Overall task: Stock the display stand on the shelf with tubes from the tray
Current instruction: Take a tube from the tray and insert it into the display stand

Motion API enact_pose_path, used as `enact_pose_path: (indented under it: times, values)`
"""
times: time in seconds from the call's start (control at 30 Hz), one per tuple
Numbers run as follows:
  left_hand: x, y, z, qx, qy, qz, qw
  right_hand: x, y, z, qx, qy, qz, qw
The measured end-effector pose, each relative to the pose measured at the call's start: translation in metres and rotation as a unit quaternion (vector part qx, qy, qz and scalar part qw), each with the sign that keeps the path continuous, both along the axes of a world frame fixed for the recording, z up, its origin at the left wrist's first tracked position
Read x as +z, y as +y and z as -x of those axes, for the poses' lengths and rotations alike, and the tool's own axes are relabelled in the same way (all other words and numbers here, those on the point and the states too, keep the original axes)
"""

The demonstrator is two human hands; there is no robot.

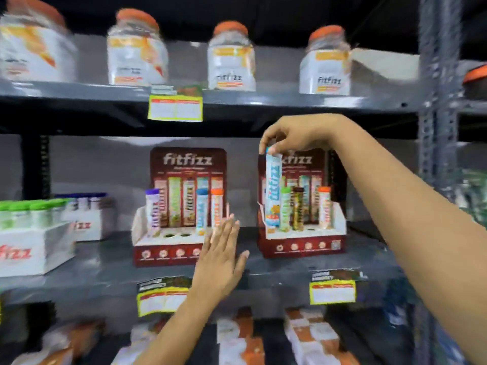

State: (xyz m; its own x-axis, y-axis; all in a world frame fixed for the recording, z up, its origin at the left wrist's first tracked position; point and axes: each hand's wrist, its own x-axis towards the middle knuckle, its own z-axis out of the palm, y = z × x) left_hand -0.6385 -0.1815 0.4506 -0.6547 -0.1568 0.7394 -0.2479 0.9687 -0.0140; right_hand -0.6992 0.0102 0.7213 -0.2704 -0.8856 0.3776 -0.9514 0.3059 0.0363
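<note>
Two dark red display stands sit on the middle shelf [110, 272]. My right hand [292, 138] pinches the cap of a light blue tube [272, 188], held upright with its foot at the leftmost slot of the right stand [303, 248]. That stand also holds green, brown and orange-capped tubes. The left stand [168, 248] carries a purple tube, a blue tube and an orange tube, with two round holes bare in the middle. My left hand [221, 262] is flat and open, fingers up, in front of the left stand's right corner. A white tray [34, 248] of green-capped tubes stands at the far left.
Orange-lidded jars [232, 56] line the upper shelf. A second white tray with blue-capped tubes [87, 214] sits behind the first. Yellow price tags [175, 108] hang on the shelf edges. Boxed packs fill the lower shelf [237, 338]. A grey upright post [437, 101] stands at right.
</note>
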Motion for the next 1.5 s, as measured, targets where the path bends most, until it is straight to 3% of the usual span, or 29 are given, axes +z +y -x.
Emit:
enact_pose_path:
  times: [0.27,0.5,0.97,1.23,1.4,1.5]
  values:
    - [-0.019,0.021,0.041,-0.009,-0.066,-0.063,0.996,-0.015,0.01,0.097,-0.177,0.02,-0.012,0.984]
    - [-0.008,0.022,0.047,0.045,-0.213,-0.107,0.97,-0.047,0.005,0.149,-0.223,0.009,0.009,0.975]
    - [-0.01,0.023,0.05,0.057,-0.216,-0.107,0.969,-0.077,-0.008,0.186,-0.207,-0.061,-0.026,0.976]
    - [-0.008,0.024,0.049,0.058,-0.209,-0.113,0.97,-0.085,-0.014,0.179,-0.228,-0.041,-0.018,0.973]
    - [-0.009,0.032,0.017,0.007,-0.111,-0.069,0.991,-0.073,-0.018,0.132,-0.186,0.006,0.127,0.974]
    - [-0.022,0.029,-0.037,-0.019,-0.033,-0.051,0.998,-0.084,-0.042,0.072,-0.066,0.024,0.213,0.974]
